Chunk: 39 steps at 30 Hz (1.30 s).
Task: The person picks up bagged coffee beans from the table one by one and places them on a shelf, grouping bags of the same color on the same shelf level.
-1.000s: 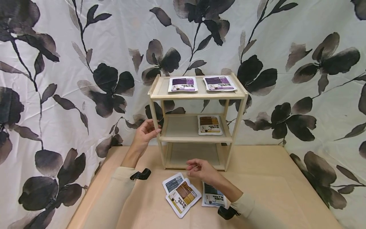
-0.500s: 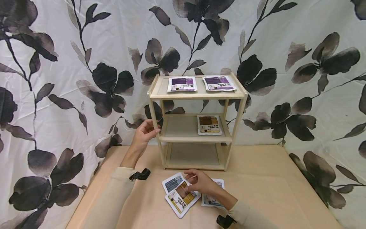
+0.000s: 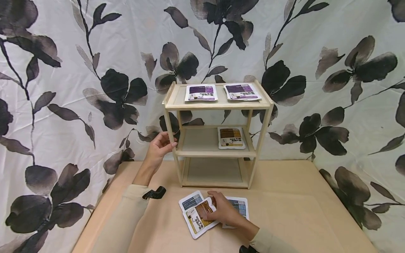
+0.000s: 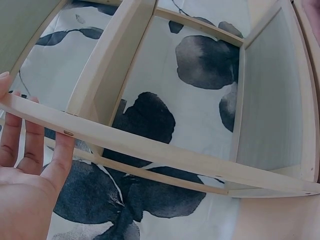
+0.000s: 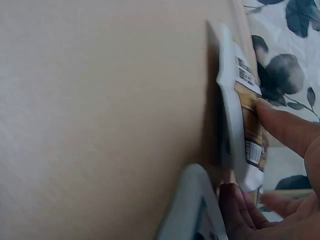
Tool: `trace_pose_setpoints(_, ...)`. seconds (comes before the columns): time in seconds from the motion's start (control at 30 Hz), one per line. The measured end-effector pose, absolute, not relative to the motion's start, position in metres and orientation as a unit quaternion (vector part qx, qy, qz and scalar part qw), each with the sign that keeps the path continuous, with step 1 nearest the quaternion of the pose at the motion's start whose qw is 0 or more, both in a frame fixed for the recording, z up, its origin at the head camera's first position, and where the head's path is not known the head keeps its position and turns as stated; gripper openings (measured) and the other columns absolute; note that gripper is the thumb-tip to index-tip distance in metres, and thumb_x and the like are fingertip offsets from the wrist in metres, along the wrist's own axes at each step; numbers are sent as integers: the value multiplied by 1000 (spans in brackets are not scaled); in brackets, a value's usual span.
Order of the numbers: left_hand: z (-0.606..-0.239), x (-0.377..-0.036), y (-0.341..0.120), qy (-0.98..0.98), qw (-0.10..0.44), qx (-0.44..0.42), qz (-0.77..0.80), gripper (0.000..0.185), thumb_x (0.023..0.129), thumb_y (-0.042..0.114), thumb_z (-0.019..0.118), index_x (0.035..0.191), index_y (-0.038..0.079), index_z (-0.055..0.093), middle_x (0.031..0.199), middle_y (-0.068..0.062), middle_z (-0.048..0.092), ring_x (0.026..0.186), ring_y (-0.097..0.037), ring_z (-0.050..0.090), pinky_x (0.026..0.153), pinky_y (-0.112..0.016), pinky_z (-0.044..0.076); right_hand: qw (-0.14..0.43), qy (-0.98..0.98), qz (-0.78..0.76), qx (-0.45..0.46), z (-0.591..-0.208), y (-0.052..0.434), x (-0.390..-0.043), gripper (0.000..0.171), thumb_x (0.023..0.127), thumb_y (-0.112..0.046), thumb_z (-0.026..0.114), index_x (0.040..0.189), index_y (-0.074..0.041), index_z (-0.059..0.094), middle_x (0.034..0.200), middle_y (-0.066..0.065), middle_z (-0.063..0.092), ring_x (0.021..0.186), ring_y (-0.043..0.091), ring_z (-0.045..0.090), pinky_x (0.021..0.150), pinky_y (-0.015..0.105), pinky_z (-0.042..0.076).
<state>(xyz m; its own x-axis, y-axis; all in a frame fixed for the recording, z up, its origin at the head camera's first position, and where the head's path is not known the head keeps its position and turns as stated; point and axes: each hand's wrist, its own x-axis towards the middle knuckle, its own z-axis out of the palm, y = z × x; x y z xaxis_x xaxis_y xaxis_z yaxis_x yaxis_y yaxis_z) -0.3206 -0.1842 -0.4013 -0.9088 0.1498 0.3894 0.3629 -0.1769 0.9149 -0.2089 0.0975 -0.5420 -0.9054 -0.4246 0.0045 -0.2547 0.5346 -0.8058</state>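
My right hand (image 3: pixel 226 211) pinches a flat brown-and-yellow printed pouch (image 3: pixel 197 219) at its right edge. In the right wrist view, the thumb lies on the printed face of the pouch (image 5: pixel 250 130) and the other fingers curl at its lower edge. This pouch overlaps a blue-grey pouch (image 3: pixel 190 201) on the table. Another blue-grey pouch (image 3: pixel 243 207) is partly hidden behind the right hand. My left hand (image 3: pixel 158 147) grips the front left post of a small three-tier wooden shelf (image 3: pixel 215 154), fingers wrapped around the post (image 4: pixel 120 137).
On the top tier lie two purple-and-white pouches (image 3: pixel 201 93), side by side. One brown pouch (image 3: pixel 231 137) sits at the right of the middle tier. The shelf stands on a peach-covered table (image 3: pixel 300 203), before a floral curtain (image 3: pixel 316 45).
My right hand has come down toward me from in front of the bottom tier and taken hold of the brown-and-yellow pouch, which has shifted slightly. The left hand stays on the post.
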Motion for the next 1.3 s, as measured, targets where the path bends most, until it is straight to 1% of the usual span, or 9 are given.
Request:
trace_pose_setpoints(0.1, -401, -320, -184, -638, 73, -201, -740, 35, 92, -6, 68, 120, 16, 63, 106, -8, 63, 95, -16, 65, 79, -26, 57, 90, 878, -432, -186, -545, 95, -206, 96, 70, -25, 94, 144, 7, 44, 97, 7, 51, 85, 18, 47, 73, 28, 41)
trace_pose_setpoints(0.33, -399, -319, -184, -642, 70, -195, -738, 35, 92, -3, 69, 120, 17, 63, 107, -5, 63, 96, -15, 64, 78, -25, 56, 92, 876, -437, -181, -547, 93, -206, 88, 69, -26, 95, 139, 4, 50, 90, 3, 55, 77, 14, 50, 67, 26, 43)
trace_pose_setpoints(0.4, -400, -319, -184, -643, 69, -193, -738, 35, 92, -3, 69, 121, 17, 63, 107, -5, 63, 96, -15, 64, 78, -25, 56, 105, 870, -448, -177, -546, 94, -207, 79, 70, -26, 95, 133, 3, 55, 88, 1, 58, 77, 12, 53, 67, 25, 44)
trace_pose_setpoints(0.57, -400, -319, -185, -643, 68, -194, -738, 35, 93, -3, 69, 120, 16, 63, 107, -6, 62, 96, -15, 65, 78, -25, 56, 138, 850, -479, -170, -544, 95, -209, 48, 72, -22, 93, 107, -4, 65, 85, -1, 64, 76, 11, 56, 67, 24, 45)
trace_pose_setpoints(0.63, -401, -320, -185, -642, 69, -195, -738, 35, 93, -3, 69, 120, 17, 63, 107, -6, 63, 96, -15, 64, 79, -25, 56, 154, 836, -498, -173, -544, 95, -209, 42, 75, -19, 91, 105, -4, 65, 86, -1, 66, 77, 11, 58, 68, 23, 46)
trace_pose_setpoints(0.87, -401, -320, -184, -642, 69, -194, -739, 35, 93, -4, 68, 120, 17, 63, 107, -3, 64, 97, -15, 64, 80, -26, 57, 198, 780, -564, -187, -541, 97, -212, 38, 86, -12, 81, 118, 0, 65, 97, 7, 71, 85, 15, 64, 72, 22, 51)
trace_pose_setpoints(1.07, -402, -321, -185, -642, 70, -193, -738, 36, 93, -3, 69, 121, 18, 63, 107, -3, 63, 97, -16, 63, 80, -26, 56, 199, 774, -576, -173, -538, 103, -214, 55, 87, -15, 80, 136, 0, 60, 106, 7, 69, 89, 14, 64, 77, 23, 52)
trace_pose_setpoints(1.17, -402, -321, -185, -643, 69, -192, -738, 35, 93, -3, 69, 122, 18, 63, 107, -3, 63, 98, -16, 63, 80, -26, 57, 192, 773, -579, -173, -539, 105, -215, 61, 88, -17, 81, 141, 0, 55, 107, 7, 69, 88, 13, 65, 76, 24, 53)
trace_pose_setpoints(1.3, -401, -320, -185, -641, 66, -194, -739, 36, 93, -3, 69, 122, 17, 63, 108, -6, 62, 97, -16, 64, 80, -26, 57, 207, 739, -617, -171, -541, 107, -216, 69, 90, -13, 78, 148, 2, 44, 106, 12, 73, 88, 20, 72, 76, 32, 59)
